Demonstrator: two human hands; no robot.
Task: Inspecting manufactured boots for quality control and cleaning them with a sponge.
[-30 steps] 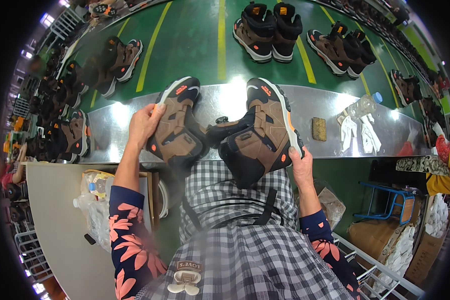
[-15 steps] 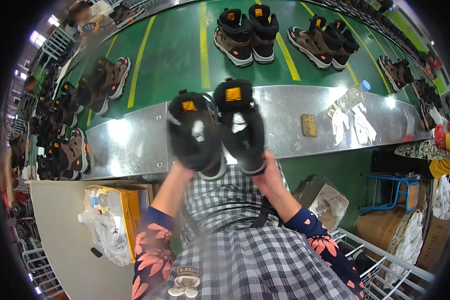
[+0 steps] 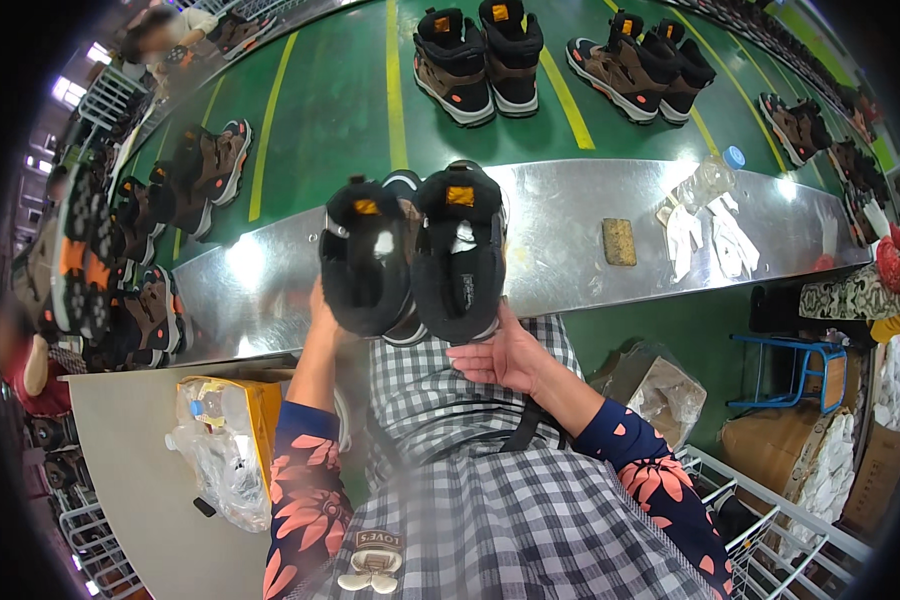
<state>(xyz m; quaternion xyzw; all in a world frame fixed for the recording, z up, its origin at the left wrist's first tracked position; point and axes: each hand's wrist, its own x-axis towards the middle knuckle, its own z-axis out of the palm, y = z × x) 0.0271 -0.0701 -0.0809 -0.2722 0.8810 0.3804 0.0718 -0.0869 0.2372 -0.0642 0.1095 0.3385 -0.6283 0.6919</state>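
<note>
While the left boot [image 3: 368, 262] and right boot [image 3: 458, 255] sit side by side over the near edge of the metal tabletop [image 3: 555, 235], openings toward the wearer, the left grip [image 3: 322, 316] is at the left boot's outer side, mostly hidden; can't tell if clamped. Right grip [image 3: 503, 357] is apart: palm up, fingers loosely extended below the right boot's heel, thumb up against it. Can't tell if the pair touches metal or is held above. Right side of tabletop: tan block [image 3: 618, 242], then white cloths [image 3: 733, 240] beside a clear bottle [image 3: 708, 182], blue cap. Beyond, on green surface [image 3: 335, 110]: two similar pairs, upright, yellow stripe [image 3: 568, 100] between them.
</note>
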